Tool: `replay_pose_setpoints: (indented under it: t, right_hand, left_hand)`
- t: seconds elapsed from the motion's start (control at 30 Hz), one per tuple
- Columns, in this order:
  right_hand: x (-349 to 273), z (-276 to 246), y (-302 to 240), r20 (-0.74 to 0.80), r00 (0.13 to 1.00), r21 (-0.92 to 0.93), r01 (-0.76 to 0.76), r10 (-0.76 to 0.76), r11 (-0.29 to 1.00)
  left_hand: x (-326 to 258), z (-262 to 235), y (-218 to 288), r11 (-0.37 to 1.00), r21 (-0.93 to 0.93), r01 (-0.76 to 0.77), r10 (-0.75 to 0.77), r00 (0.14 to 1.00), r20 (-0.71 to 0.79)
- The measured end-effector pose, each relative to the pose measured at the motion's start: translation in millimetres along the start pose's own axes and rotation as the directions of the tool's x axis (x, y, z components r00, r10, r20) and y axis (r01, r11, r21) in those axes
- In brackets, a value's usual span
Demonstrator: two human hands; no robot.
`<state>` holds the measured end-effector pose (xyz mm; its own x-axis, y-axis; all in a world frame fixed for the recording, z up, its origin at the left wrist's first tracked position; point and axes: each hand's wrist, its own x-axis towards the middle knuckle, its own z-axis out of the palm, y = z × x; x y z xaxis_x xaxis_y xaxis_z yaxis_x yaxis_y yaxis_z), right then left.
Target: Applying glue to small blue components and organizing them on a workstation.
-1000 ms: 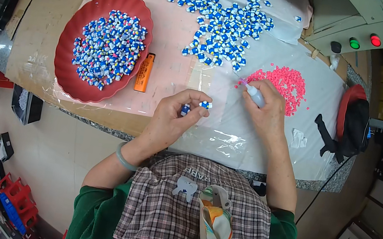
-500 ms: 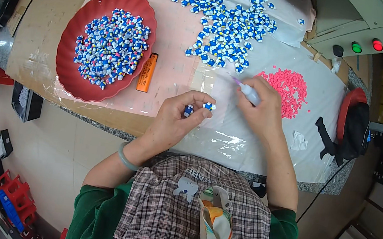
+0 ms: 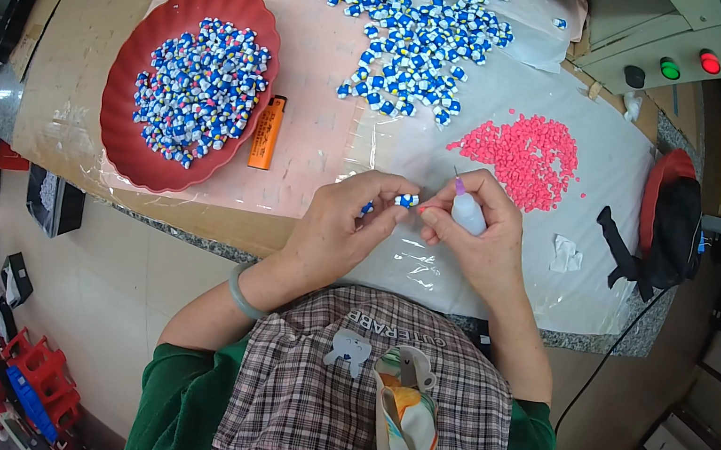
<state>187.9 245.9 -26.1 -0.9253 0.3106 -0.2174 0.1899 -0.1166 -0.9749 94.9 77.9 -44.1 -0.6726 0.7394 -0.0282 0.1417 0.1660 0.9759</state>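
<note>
My left hand (image 3: 351, 214) pinches a tiny blue-and-white figure (image 3: 406, 200) between thumb and forefinger. A second such figure (image 3: 368, 208) shows between its curled fingers. My right hand (image 3: 484, 236) cradles a small whitish squeeze bottle (image 3: 468, 213) with a purple needle tip, tilted upward. Its thumb and forefinger also pinch a small pink piece (image 3: 422, 209), close to the first figure but apart from it. Beyond my right hand, small pink pieces (image 3: 533, 163) lie spread on the white sheet. Many more blue-and-white figures (image 3: 418, 53) lie scattered farther back.
A red scalloped dish (image 3: 117, 113) at the left is heaped with figures, and an orange lighter (image 3: 267, 133) lies beside it. A scrap of white paper (image 3: 566, 254) and a black cloth item (image 3: 672, 234) are to the right. A box with lit buttons (image 3: 671, 68) stands back right.
My right hand has turned the squeeze bottle tip-up and now pinches a pink piece near the left hand's figure. Pink pieces now reach farther left on the sheet. The view has shifted slightly.
</note>
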Motion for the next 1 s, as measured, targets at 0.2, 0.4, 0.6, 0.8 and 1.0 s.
replay_pose_setpoints:
  t: [0.2,0.4,0.6,0.8,1.0]
  right_hand:
    - [-2,3,5,-0.045,0.999,-0.112,-0.004,-0.001,0.994]
    - [-3,7,9,-0.073,0.997,-0.211,0.012,-0.028,0.977]
    - [-3,10,18,-0.118,0.988,-0.31,0.058,-0.099,0.949]
    - [-5,17,17,-0.11,0.934,-0.574,0.218,-0.339,0.789]
    - [-4,11,14,-0.099,0.972,-0.498,0.139,-0.215,0.856]
  left_hand:
    - [1,3,-2,0.965,0.17,-0.202,0.208,0.978,-0.017]
    - [2,6,-10,0.889,0.31,-0.338,0.359,0.933,-0.012]
    - [2,7,-10,0.857,0.359,-0.369,0.392,0.92,0.011]
    - [2,9,-10,0.843,0.371,-0.389,0.418,0.908,0.002]
    - [0,8,-15,0.838,0.347,-0.421,0.441,0.897,0.024]
